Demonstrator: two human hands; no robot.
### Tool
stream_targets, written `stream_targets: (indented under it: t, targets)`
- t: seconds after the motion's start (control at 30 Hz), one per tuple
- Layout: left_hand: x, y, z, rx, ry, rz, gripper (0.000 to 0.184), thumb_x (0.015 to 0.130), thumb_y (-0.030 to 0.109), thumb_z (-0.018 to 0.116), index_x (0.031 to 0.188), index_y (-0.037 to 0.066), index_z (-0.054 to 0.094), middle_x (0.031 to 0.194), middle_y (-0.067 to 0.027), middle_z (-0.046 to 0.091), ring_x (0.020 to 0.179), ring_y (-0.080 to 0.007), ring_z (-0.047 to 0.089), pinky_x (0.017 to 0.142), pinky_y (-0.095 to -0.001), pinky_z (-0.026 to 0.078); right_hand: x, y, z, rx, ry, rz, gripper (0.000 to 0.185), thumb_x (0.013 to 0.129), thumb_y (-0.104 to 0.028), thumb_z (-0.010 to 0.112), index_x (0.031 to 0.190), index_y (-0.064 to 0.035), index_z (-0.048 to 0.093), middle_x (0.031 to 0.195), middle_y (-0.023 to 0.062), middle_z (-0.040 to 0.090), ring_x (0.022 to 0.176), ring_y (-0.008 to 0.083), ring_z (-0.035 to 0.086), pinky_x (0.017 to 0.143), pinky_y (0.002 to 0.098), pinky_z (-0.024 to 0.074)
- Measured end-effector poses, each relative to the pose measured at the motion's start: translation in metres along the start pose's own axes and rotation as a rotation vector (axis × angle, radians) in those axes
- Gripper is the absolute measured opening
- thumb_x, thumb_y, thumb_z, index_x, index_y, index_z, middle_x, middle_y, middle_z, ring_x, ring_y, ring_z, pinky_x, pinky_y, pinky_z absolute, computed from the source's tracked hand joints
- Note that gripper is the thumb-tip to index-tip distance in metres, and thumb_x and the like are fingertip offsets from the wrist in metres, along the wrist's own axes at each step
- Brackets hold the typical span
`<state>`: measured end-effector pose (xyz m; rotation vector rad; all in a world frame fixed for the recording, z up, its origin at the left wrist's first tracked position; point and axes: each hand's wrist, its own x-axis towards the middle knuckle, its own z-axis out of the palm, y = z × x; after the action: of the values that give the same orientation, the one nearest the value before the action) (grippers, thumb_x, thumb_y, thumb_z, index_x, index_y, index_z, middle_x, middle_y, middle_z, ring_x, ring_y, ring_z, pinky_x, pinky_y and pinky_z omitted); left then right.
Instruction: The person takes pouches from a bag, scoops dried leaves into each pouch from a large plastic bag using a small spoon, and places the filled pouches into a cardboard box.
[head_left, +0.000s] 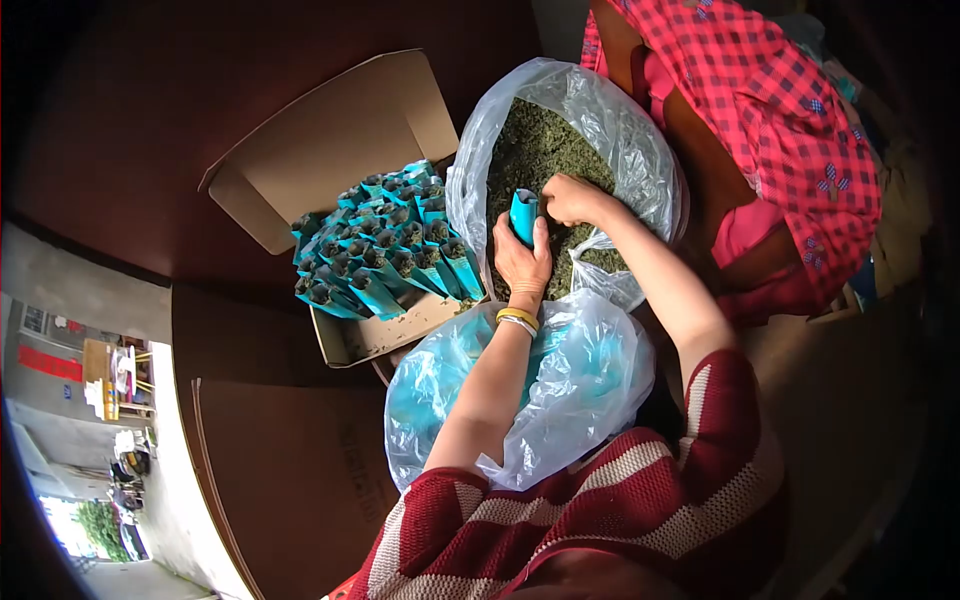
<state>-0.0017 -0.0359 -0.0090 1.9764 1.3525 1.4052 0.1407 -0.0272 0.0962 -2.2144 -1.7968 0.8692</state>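
Observation:
My left hand [521, 262] is wrapped round a small teal packet [524, 214], held upright with its open top up. Just to the right, my right hand [573, 200] is closed beside the packet, over dried green herb [545, 140] in a big clear plastic bag [475, 165]. Whatever its fingers hold is hidden. At the left, many upright teal packets [370, 290] filled with herb stand in an open cardboard box [345, 345]. Below my hands, a second clear bag [430, 400] holds teal pieces, seen through the plastic.
A pink checked cloth [740, 110] lies over a brown seat or chair [700, 150] at the upper right. A large cardboard box [290, 470] stands at the lower left. Beyond it, a bright yard with furniture [105, 380] shows at the far left.

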Motion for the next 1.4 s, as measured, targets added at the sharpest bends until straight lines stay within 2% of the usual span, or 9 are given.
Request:
stream_targets:
  t: [0.1,0.23,0.4,0.53,0.63,0.9,1.03,1.17,1.4]
  targets:
    - [0.004,0.001,-0.002,0.013,0.006,0.01,0.057,0.086,0.041,0.065,0.123,0.001,0.047,0.108,-0.0232,0.057,0.095,-0.0426,0.058,0.081,-0.0471,0.047,0.024,0.007,0.018,0.304,0.196,0.007,0.019,0.082,-0.011,0.052,0.081,-0.0014,0.068,0.082,0.0178,0.069,0.081,0.0365,0.068,0.073,0.0476,0.0512]
    - [0.002,0.006,-0.002,0.027,0.005,0.022,0.057,0.087,0.042,0.065,0.121,0.0,0.048,0.106,-0.0243,0.058,0.093,-0.0425,0.058,0.08,-0.0462,0.047,0.028,0.014,0.02,0.27,0.497,-0.148,0.02,0.086,-0.013,0.052,0.088,-0.0032,0.069,0.09,0.0178,0.069,0.087,0.0376,0.067,0.076,0.0479,0.0514]
    - [0.001,0.004,-0.002,0.05,0.022,0.029,0.059,0.086,0.043,0.066,0.122,0.0,0.048,0.106,-0.0245,0.058,0.093,-0.0425,0.058,0.08,-0.046,0.047,-0.016,0.013,0.002,0.261,0.609,-0.279,0.02,0.087,-0.01,0.05,0.096,-0.0054,0.067,0.093,0.0178,0.069,0.09,0.0387,0.065,0.08,0.047,0.0517]
    - [0.001,0.004,-0.002,0.048,0.02,0.031,0.059,0.085,0.042,0.067,0.122,0.0,0.047,0.106,-0.0244,0.058,0.092,-0.0423,0.059,0.08,-0.0459,0.047,-0.058,-0.003,-0.008,0.162,0.574,-0.282,0.022,0.088,-0.006,0.048,0.101,-0.0053,0.065,0.102,0.0198,0.068,0.098,0.0382,0.064,0.083,0.0466,0.0516]
    - [0.001,0.004,-0.001,0.046,0.025,0.028,0.059,0.085,0.042,0.067,0.122,0.0,0.047,0.106,-0.0242,0.058,0.092,-0.0421,0.059,0.08,-0.0458,0.047,-0.058,0.001,0.01,-0.192,0.917,-0.462,0.021,0.09,-0.006,0.048,0.101,-0.0038,0.065,0.1,0.0178,0.069,0.097,0.0388,0.065,0.083,0.0483,0.0507]
    - [0.003,0.006,-0.003,0.016,0.018,0.001,0.058,0.086,0.041,0.066,0.122,0.0,0.048,0.105,-0.0239,0.059,0.092,-0.0421,0.059,0.08,-0.0453,0.047,-0.041,0.001,-0.01,-0.197,0.465,-0.101,0.02,0.082,-0.006,0.052,0.093,-0.0026,0.069,0.1,0.019,0.069,0.098,0.0371,0.065,0.084,0.0478,0.0509]
    - [0.001,0.006,-0.002,0.023,0.007,-0.012,0.057,0.086,0.04,0.067,0.122,0.001,0.048,0.106,-0.0236,0.058,0.093,-0.042,0.059,0.08,-0.0456,0.047,0.005,0.008,0.019,0.007,0.3,-0.101,0.019,0.079,-0.013,0.057,0.09,-0.0019,0.068,0.1,0.02,0.068,0.094,0.0374,0.065,0.084,0.0457,0.051]
    - [0.002,0.004,-0.005,0.034,-0.003,-0.017,0.057,0.084,0.039,0.068,0.122,0.002,0.048,0.108,-0.0227,0.057,0.095,-0.0416,0.058,0.081,-0.0464,0.047,0.053,0.017,0.028,0.303,0.319,-0.093,0.021,0.081,-0.017,0.058,0.091,-0.0028,0.069,0.096,0.0168,0.069,0.094,0.0347,0.066,0.084,0.0435,0.0518]
    - [0.002,0.01,-0.005,0.003,-0.021,-0.042,0.057,0.084,0.039,0.068,0.122,0.001,0.048,0.108,-0.0228,0.057,0.096,-0.0414,0.058,0.082,-0.0463,0.047,-0.003,0.017,-0.008,0.354,0.539,-0.244,0.019,0.085,-0.013,0.055,0.096,-0.0044,0.068,0.089,0.0155,0.07,0.087,0.0329,0.068,0.077,0.043,0.0525]
